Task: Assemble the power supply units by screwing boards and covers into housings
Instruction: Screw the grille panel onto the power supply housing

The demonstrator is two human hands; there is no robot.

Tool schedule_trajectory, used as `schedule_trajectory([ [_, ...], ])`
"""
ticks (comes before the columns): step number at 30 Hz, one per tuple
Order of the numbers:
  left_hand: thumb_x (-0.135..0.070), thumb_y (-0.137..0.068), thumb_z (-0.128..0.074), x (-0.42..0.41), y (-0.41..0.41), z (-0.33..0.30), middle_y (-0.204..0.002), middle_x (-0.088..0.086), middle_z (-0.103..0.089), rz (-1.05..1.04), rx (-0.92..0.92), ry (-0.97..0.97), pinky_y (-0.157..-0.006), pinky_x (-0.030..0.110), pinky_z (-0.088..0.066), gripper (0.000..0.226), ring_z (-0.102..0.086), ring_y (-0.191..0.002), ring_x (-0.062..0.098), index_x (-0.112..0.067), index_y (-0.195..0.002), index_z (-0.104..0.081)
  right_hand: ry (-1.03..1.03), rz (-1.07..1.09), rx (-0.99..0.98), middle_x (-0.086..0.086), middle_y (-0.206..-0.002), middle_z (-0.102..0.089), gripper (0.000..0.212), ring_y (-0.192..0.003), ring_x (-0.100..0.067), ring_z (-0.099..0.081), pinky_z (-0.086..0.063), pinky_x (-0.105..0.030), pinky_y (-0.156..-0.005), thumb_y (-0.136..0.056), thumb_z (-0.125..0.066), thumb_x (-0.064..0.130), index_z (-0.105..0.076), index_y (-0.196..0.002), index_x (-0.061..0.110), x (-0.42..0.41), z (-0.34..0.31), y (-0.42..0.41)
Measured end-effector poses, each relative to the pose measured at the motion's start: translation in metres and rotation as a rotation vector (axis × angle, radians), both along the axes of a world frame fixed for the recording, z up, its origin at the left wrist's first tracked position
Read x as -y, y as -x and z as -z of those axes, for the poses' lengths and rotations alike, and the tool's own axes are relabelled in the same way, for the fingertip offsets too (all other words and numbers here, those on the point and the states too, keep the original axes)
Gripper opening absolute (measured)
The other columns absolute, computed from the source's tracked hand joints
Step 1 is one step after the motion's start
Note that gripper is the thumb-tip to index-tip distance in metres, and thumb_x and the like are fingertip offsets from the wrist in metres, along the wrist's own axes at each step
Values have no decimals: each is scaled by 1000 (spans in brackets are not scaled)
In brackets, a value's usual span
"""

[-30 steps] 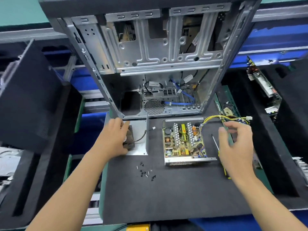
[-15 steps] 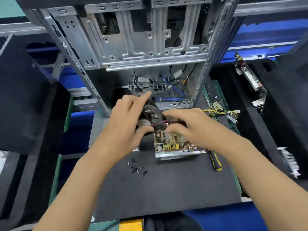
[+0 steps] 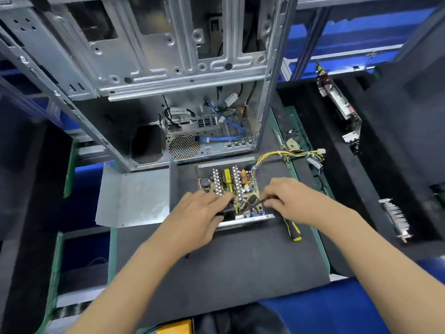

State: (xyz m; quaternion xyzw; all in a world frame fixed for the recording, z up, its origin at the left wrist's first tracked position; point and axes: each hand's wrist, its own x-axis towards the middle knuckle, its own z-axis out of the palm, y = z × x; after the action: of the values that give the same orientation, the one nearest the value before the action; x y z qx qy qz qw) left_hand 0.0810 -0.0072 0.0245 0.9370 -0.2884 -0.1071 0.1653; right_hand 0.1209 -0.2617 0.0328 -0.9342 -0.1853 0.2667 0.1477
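An open power supply housing (image 3: 243, 220) with its circuit board (image 3: 231, 184) lies on the black foam mat (image 3: 216, 273). My left hand (image 3: 199, 218) presses a black fan (image 3: 227, 213) into the housing's near left corner. My right hand (image 3: 289, 201) pinches the fan's thin wires (image 3: 252, 205) just above the board's near right part. The bent metal cover (image 3: 134, 198) lies flat to the left, with nothing on it. A yellow wire harness (image 3: 289, 154) runs out of the housing to the right.
A big open computer case (image 3: 168, 68) stands behind the housing. A black-and-yellow screwdriver (image 3: 292, 231) lies right of the housing. More power supply units (image 3: 339, 104) stand in foam slots on the right. A yellow object (image 3: 175, 327) sits at the bottom edge.
The fan was on the cover under my left hand, then lifted in both hands. It is now down at the housing's near left corner, and my right hand holds its wires.
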Motion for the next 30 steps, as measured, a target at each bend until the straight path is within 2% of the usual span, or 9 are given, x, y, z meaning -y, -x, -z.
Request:
schedule_trajectory([
  [2,-25,-102,-53,-2,0,5,-104,0,-61,-2,-78,45,-88,40,-43,49,-52,-96,25,-19,-149,-43,4,12,55,1,-110,-55,24,-113,-21,-48,-40,-34,-95,-100,-53,30,-70,-117,25,2,4,-1],
  [5,-38,-105,-41,-1,4,11,-111,-7,-54,3,-196,37,-101,32,-32,54,-42,-102,16,-28,-156,-26,48,-8,112,4,-112,-57,25,-111,-22,-45,-38,-36,-97,-100,-52,39,-71,-114,32,5,7,-3],
  [11,-39,-107,-34,16,-5,12,-110,-8,-58,-40,-233,-46,-99,38,-36,46,-46,-105,21,-32,-152,-35,26,54,0,0,-118,-54,26,-113,-23,-50,-42,-35,-96,-102,-51,27,-68,-121,24,8,8,-2],
  [15,-47,-106,-28,26,-8,12,-116,-8,-56,1,-233,-183,-99,38,-34,51,-45,-108,23,-36,-156,-23,39,93,-10,1,-116,-58,25,-112,-22,-52,-42,-34,-93,-99,-56,33,-69,-117,23,9,5,-2],
  [18,-52,-103,-27,25,-4,12,-122,-8,-53,32,-277,-180,-100,37,-35,58,-47,-113,21,-35,-157,-18,-10,154,33,0,-115,-59,26,-110,-22,-53,-42,-34,-94,-96,-60,37,-73,-112,22,10,6,0],
  [21,-34,-106,-39,13,-2,11,-130,-7,-61,-119,-373,41,-100,34,-42,44,-55,-120,21,-27,-150,-42,-106,207,39,-5,-111,-61,24,-107,-24,-56,-44,-37,-93,-96,-61,31,-75,-110,17,9,12,3],
  [23,-26,-105,-46,7,-4,11,-125,-6,-66,-207,-387,107,-98,28,-44,36,-59,-117,19,-23,-139,-58,-128,218,43,-7,-107,-63,23,-103,-24,-58,-45,-38,-91,-97,-61,28,-75,-109,15,9,18,5],
  [26,-27,-102,-54,9,-7,8,-104,-9,-65,-222,-338,99,-93,27,-44,29,-60,-105,16,-23,-128,-67,-170,263,32,-6,-101,-67,17,-98,-23,-60,-47,-37,-89,-96,-62,17,-75,-107,15,11,27,7],
  [30,-34,-96,-63,14,-7,7,-97,-16,-69,-336,-344,134,-88,31,-49,17,-60,-94,8,-29,-108,-74,-341,460,-24,4,-84,-73,18,-83,-11,-68,-54,-27,-82,-90,-66,9,-76,-95,24,12,35,11],
])
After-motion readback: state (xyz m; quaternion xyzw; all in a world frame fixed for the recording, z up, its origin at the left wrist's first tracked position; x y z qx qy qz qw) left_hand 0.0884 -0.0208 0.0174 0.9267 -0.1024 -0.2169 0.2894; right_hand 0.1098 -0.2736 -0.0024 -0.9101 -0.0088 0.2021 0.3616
